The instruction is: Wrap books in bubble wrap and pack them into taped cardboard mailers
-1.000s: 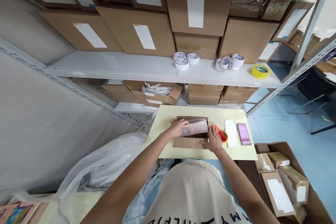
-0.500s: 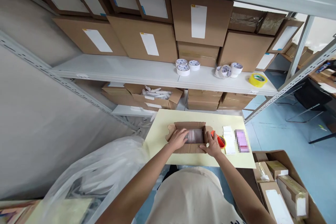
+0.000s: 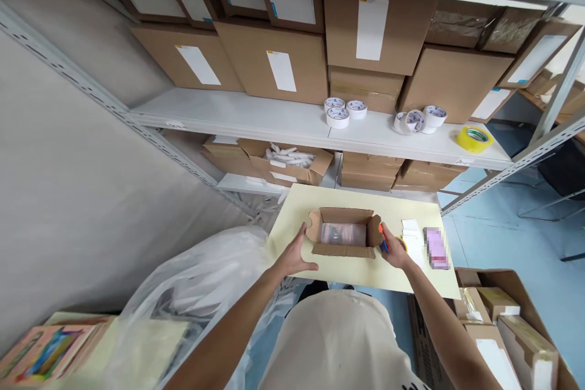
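Observation:
An open cardboard box (image 3: 342,250) sits on the pale yellow tabletop, its end flaps spread outward. Inside lies a clear plastic-wrapped packet (image 3: 342,234). My left hand (image 3: 295,257) is at the box's left end, thumb and fingers wide apart, holding nothing. At the right end, my right hand (image 3: 393,248) is closed over a red and blue tape dispenser (image 3: 384,247) with a yellow-edged roll. The hand covers much of the dispenser.
White papers (image 3: 412,244) and a pixelated purple item (image 3: 436,248) lie to the right. Shelves (image 3: 256,111) ahead carry cartons and tape rolls (image 3: 337,117). A large carton (image 3: 516,283) of small boxes stands at lower right; plastic sheeting (image 3: 201,280) lies left.
My left hand has come out of the box to its left side. My right hand has left the box wall and closed over the tape dispenser. The view has shifted left.

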A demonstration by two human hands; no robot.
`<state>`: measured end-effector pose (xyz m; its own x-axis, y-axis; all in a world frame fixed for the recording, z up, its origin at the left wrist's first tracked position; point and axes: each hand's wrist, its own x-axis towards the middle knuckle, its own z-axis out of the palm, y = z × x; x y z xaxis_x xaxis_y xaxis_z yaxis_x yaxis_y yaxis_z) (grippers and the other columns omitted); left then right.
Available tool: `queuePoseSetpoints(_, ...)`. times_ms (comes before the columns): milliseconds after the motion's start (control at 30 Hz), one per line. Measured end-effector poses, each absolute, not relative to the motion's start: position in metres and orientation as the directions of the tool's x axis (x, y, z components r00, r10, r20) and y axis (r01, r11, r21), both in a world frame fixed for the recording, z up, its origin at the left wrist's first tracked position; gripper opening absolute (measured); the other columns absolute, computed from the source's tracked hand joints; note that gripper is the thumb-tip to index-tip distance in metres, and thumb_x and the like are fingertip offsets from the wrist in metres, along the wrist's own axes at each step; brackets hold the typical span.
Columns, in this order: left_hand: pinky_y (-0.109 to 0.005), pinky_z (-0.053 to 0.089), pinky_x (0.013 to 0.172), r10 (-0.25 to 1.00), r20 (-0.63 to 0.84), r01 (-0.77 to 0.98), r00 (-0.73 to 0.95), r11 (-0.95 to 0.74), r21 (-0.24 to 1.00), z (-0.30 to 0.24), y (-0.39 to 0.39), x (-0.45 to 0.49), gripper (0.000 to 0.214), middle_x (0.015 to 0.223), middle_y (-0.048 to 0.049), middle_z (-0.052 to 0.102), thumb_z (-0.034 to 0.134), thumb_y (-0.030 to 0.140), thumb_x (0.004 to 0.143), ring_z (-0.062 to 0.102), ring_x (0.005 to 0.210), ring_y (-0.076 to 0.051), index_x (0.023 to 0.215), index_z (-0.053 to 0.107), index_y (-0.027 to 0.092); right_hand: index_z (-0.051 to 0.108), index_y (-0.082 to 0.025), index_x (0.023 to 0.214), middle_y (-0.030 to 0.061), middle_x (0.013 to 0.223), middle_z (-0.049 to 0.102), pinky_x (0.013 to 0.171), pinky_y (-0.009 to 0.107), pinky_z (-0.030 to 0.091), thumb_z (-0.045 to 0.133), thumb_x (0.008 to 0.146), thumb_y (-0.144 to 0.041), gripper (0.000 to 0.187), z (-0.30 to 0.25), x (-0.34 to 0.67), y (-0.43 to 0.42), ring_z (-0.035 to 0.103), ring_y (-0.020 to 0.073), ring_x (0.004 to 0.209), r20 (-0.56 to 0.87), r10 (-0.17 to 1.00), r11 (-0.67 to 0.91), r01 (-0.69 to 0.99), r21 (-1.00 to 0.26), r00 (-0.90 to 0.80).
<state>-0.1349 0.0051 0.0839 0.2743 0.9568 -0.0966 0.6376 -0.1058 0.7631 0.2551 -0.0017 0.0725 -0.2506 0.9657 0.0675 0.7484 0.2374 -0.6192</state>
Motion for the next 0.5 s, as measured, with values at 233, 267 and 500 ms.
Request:
queuePoseSetpoints(233,-0.049,0.028,0.118,0.874,-0.018,0.660,0.486,-0.354,0.663,0.090,0.022,-0.115,0.105,0.160,-0.0173,0.023,0.079,0.041,0.067,0.022,0.147,-0.034,0.153,0.024,0.019,0.006,-0.021,0.156,0.0168,0.163,0.000,0.108,0.050,0.042,0.066,0.073,-0.013,0.103,0.098,0.217,-0.006,0.029,0.0307,0.146,-0.176,0.901,0.217,0.761,-0.611,-0.397)
queuePoseSetpoints(267,-0.050,0.028,0.118,0.857,-0.001,0.651,0.516,-0.391,0.650,0.090,0.024,-0.114,0.093,0.159,-0.0167,0.025,0.076,0.042,0.071,0.020,0.148,-0.034,0.150,0.033,0.019,0.008,-0.020,0.156,0.0175,0.162,0.000,0.107,0.050,0.042,0.064,0.075,-0.012,0.099,0.098,0.211,-0.007,0.031,0.0311,0.145,-0.170,0.906,0.216,0.769,-0.602,-0.388)
queuePoseSetpoints(500,-0.051,0.037,0.114,0.796,0.073,0.582,0.601,-0.498,0.643,0.085,0.036,-0.140,0.060,0.149,-0.0181,0.044,0.069,0.036,0.079,0.026,0.146,-0.034,0.134,0.053,0.016,0.019,-0.015,0.154,0.0191,0.162,0.006,0.113,0.050,0.035,0.066,0.078,-0.024,0.090,0.096,0.184,-0.017,0.025,0.0299,0.147,-0.128,0.924,0.205,0.749,-0.630,-0.360)
